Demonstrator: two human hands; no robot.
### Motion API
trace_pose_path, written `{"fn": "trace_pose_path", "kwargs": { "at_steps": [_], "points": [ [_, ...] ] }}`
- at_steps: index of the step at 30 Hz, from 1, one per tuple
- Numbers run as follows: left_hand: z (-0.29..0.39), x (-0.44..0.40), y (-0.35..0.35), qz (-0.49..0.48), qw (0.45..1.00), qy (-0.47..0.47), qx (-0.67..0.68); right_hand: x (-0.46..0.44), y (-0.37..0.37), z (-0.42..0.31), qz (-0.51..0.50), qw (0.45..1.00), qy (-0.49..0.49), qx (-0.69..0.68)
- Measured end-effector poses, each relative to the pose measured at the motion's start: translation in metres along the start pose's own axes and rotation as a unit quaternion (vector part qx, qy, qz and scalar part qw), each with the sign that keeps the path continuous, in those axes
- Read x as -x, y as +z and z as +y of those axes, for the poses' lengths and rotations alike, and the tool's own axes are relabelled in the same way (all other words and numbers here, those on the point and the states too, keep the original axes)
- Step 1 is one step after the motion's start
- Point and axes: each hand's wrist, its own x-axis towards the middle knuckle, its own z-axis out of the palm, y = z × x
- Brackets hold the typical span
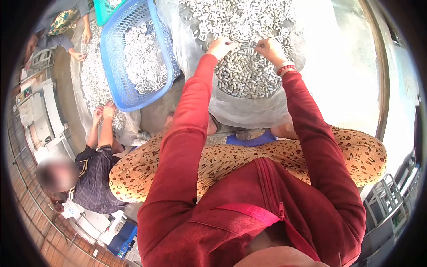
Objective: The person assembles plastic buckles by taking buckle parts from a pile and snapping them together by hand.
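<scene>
My left hand is over the pile, its thumb and fingers drawn together. Across from it, my right hand, with a red bead bracelet at the wrist, is also closed in a pinch. Whatever either hand holds is too small to make out. Beneath and in front of both hands lie many small grey capsule-shaped pieces. Beyond them, flat silvery buckle-like frames are mixed into the pile. One such frame lies between my hands, close to the right fingertips. Clear plastic sheeting is under the pile.
To the left stands a blue plastic basket holding many buckle-like frames. A green basket is behind it. Another person and further hands work at a second pile. Machines line the left side.
</scene>
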Motion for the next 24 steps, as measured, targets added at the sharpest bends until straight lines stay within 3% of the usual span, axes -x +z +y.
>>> {"fn": "trace_pose_path", "kwargs": {
  "at_steps": [1,2,4,6,8,9,10,11,12,13,16,17,18,20,24],
  "points": [
    [0.010,0.012,-0.007,-0.039,0.958,-0.085,0.272,0.003,-0.004,0.002,-0.034,0.998,-0.010,-0.048],
    [0.001,0.012,-0.009,-0.074,0.878,-0.043,0.470,0.006,-0.008,0.006,-0.070,0.976,0.019,-0.206],
    [0.011,0.022,-0.014,-0.032,0.786,-0.005,0.618,0.020,-0.021,0.001,-0.139,0.850,0.073,-0.502],
    [0.021,0.022,-0.019,-0.031,0.760,-0.004,0.649,0.029,-0.027,-0.008,-0.080,0.761,0.075,-0.639],
    [0.015,-0.001,-0.013,-0.025,0.861,-0.040,0.506,0.030,-0.040,-0.013,-0.160,0.686,-0.040,-0.709],
    [0.020,-0.003,-0.008,0.041,0.937,-0.026,0.345,0.030,-0.048,-0.015,-0.182,0.676,-0.061,-0.711],
    [0.026,-0.007,-0.003,0.106,0.979,-0.012,0.172,0.029,-0.053,-0.018,-0.141,0.702,-0.013,-0.698],
    [0.014,-0.021,0.011,0.195,0.979,0.058,-0.031,0.026,-0.055,-0.023,-0.098,0.725,0.035,-0.681],
    [0.017,-0.022,0.016,0.239,0.964,0.091,-0.075,0.024,-0.058,-0.028,-0.056,0.743,0.084,-0.662],
    [0.019,-0.023,0.018,0.239,0.963,0.086,-0.088,0.020,-0.069,-0.037,-0.101,0.785,0.052,-0.609],
    [0.029,-0.011,0.012,0.219,0.970,0.071,-0.075,-0.013,-0.053,-0.044,-0.023,0.915,0.101,-0.391],
    [0.029,-0.007,0.008,0.209,0.973,0.067,-0.064,-0.027,-0.046,-0.040,-0.013,0.963,0.085,-0.255],
    [0.020,-0.007,0.010,0.201,0.976,0.064,-0.061,-0.045,-0.030,-0.031,0.063,0.996,0.004,-0.065],
    [-0.004,-0.007,0.018,0.186,0.980,0.054,-0.054,-0.065,0.002,-0.012,0.106,0.987,-0.096,0.071],
    [0.007,0.012,0.019,0.221,0.972,0.054,-0.051,-0.062,0.029,-0.030,0.044,0.976,-0.064,0.206]
  ]
}}
